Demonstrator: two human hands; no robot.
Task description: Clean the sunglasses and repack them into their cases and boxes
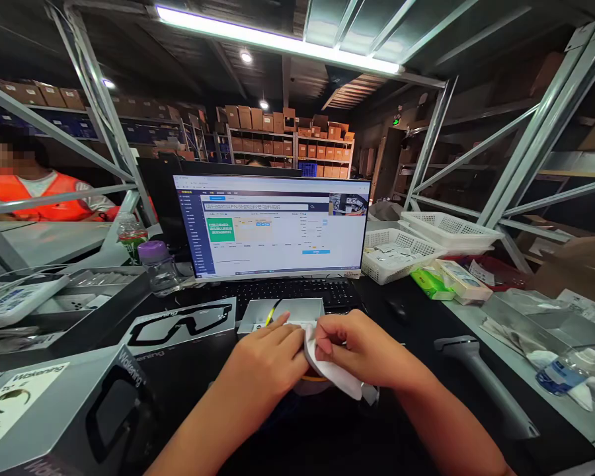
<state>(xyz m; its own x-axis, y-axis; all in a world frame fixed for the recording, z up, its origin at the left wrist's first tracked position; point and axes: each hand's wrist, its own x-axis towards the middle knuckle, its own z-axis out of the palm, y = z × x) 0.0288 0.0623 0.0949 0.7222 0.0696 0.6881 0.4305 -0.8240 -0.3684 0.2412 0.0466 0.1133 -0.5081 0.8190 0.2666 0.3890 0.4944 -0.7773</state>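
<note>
My right hand point(352, 345) is closed, pinching a soft white cloth piece point(344, 380) that hangs down toward me; whether it is a pouch or a flat cloth cannot be told. My left hand point(268, 360) presses against the cloth's left edge, its fingers together and bent, partly hidden. Below the cloth, between the hands, shows a dark curved thing with an orange edge point(313, 379), mostly covered. Just beyond my fingers stands an open grey box point(307, 308) with a yellow-and-black strip point(272, 313) in it.
A monitor point(277, 231) and keyboard point(277, 289) stand ahead. Grey goggle boxes point(44, 403) lie left, beside a purple-lidded bottle point(157, 268). Right are a mouse point(396, 308), a barcode scanner point(486, 383) and white baskets point(399, 254). A person in an orange vest point(24, 188) sits far left.
</note>
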